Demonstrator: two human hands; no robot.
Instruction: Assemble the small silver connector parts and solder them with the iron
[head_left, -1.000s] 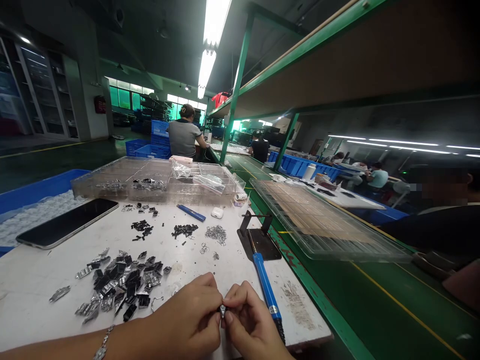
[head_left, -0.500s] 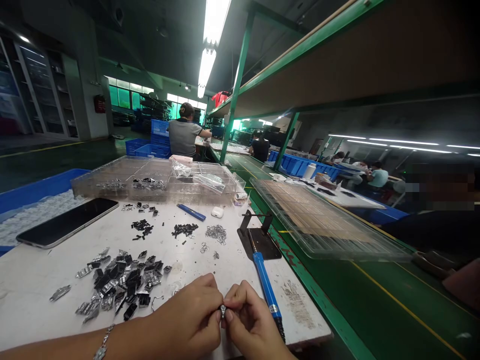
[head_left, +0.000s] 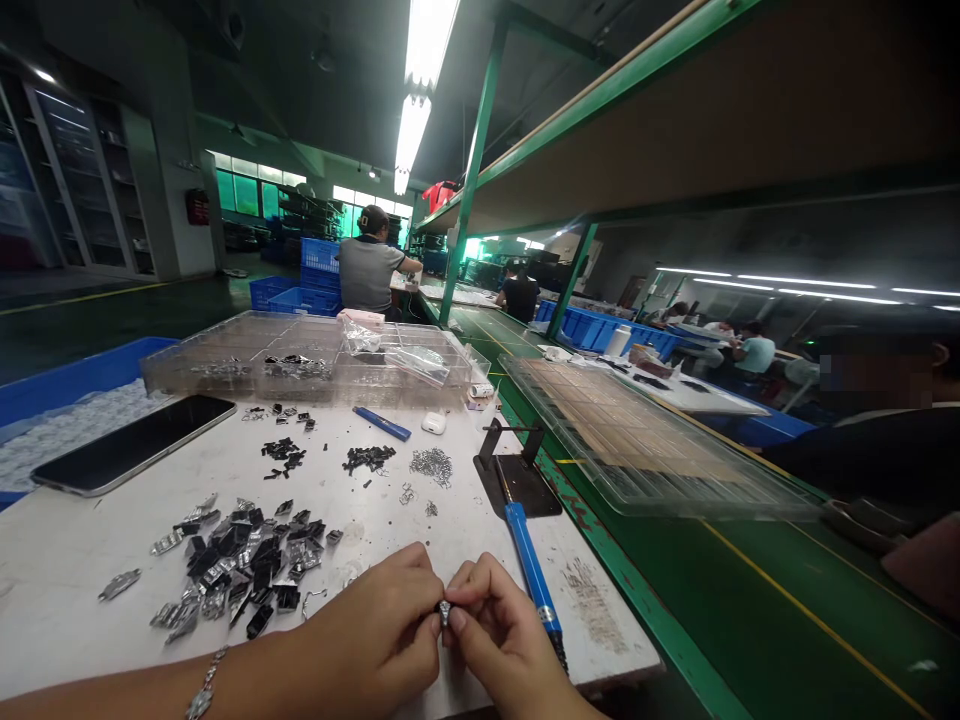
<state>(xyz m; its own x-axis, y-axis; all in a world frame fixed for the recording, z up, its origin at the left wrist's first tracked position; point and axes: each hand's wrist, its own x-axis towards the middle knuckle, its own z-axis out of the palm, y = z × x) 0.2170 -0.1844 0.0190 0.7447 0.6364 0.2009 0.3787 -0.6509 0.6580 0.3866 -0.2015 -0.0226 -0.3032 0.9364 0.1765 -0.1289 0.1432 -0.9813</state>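
Close to the table's front edge, my left hand (head_left: 390,625) and my right hand (head_left: 495,635) meet, fingertips closed around a small shiny metal part (head_left: 445,612). Most of the part is hidden by the fingers, and its exact kind cannot be made out. Left of my hands lies a heap of black and silver pieces (head_left: 247,560). Just right of my right hand rests a blue-handled soldering iron (head_left: 532,570), its tip on a black metal stand (head_left: 517,485). Farther back are small piles of black pieces (head_left: 367,459) and tiny metal bits (head_left: 432,467).
A black phone (head_left: 135,445) lies at the left, beside a blue bin (head_left: 150,352). Behind are a clear compartment box (head_left: 225,345), a blue tool (head_left: 381,423) and a white case (head_left: 433,424). A clear tray (head_left: 645,440) lies on the green belt at right. Co-workers sit beyond.
Both hands have shifted very slightly, still pinching the small metal part, which has turned a little. The person at far right has moved.
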